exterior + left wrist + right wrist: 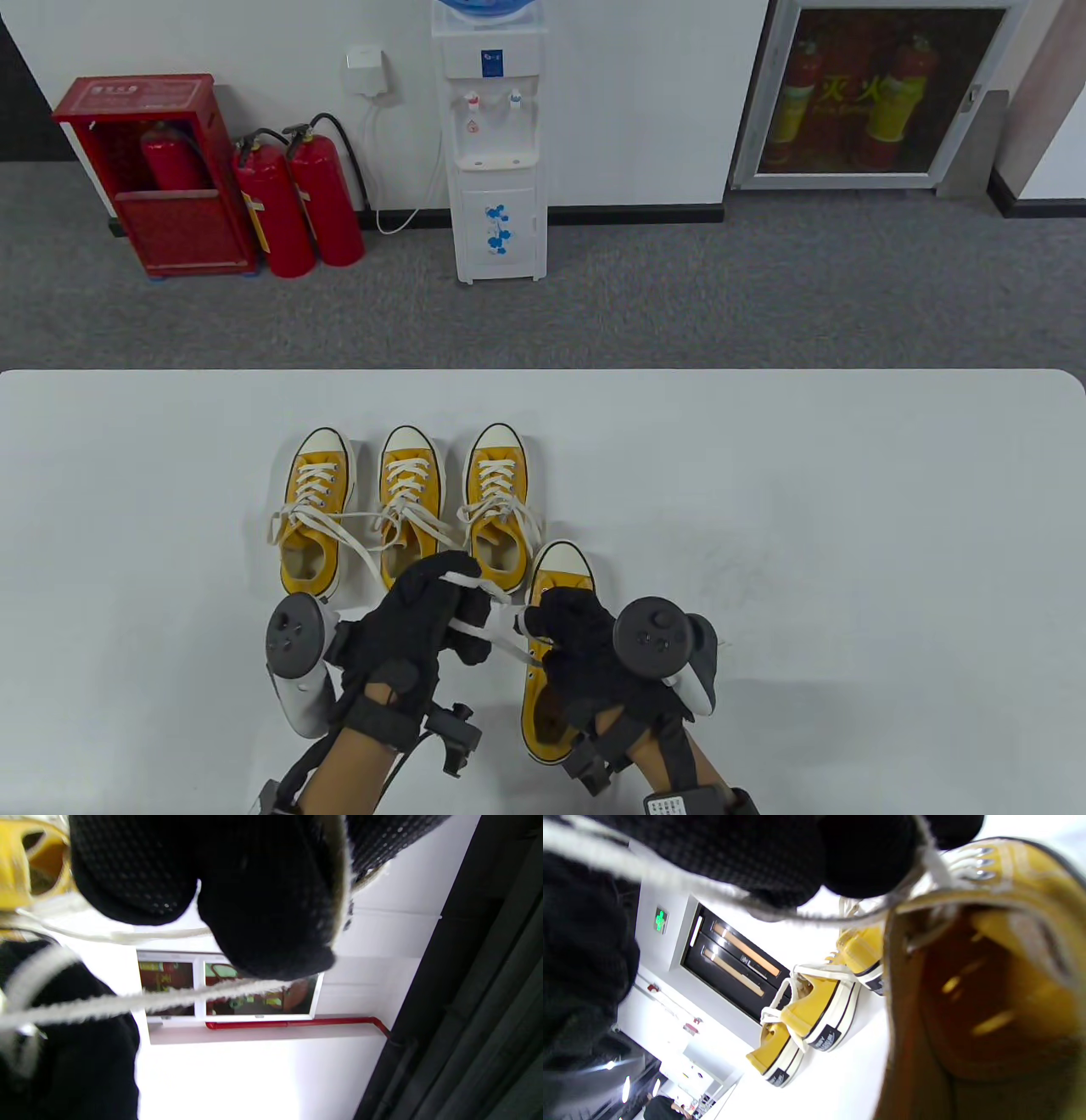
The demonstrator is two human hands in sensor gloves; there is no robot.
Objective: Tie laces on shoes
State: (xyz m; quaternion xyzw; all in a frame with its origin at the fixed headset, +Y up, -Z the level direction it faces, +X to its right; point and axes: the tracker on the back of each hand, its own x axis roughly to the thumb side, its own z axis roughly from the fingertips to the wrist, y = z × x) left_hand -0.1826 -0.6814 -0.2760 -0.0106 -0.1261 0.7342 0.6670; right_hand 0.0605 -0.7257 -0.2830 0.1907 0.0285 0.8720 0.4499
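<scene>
Several yellow canvas shoes with white toe caps stand on the white table (848, 509). Three stand in a row (407, 501) with loose white laces. A fourth shoe (556, 671) stands nearer, under my hands; its opening fills the right wrist view (988, 1005). My left hand (441, 611) holds a white lace (475, 586) wound over its fingers. My right hand (568, 628) pinches the other lace end (509, 645) just above the shoe's eyelets. The laces stretch taut between the hands, and show in the left wrist view (140, 1001) and the right wrist view (814, 916).
The table's far edge (543, 371) runs across the middle of the table view. Beyond it, on grey carpet, stand a water dispenser (496, 144), red fire extinguishers (297, 204) and a red cabinet (161, 178). Bare table lies to the left and right of the shoes.
</scene>
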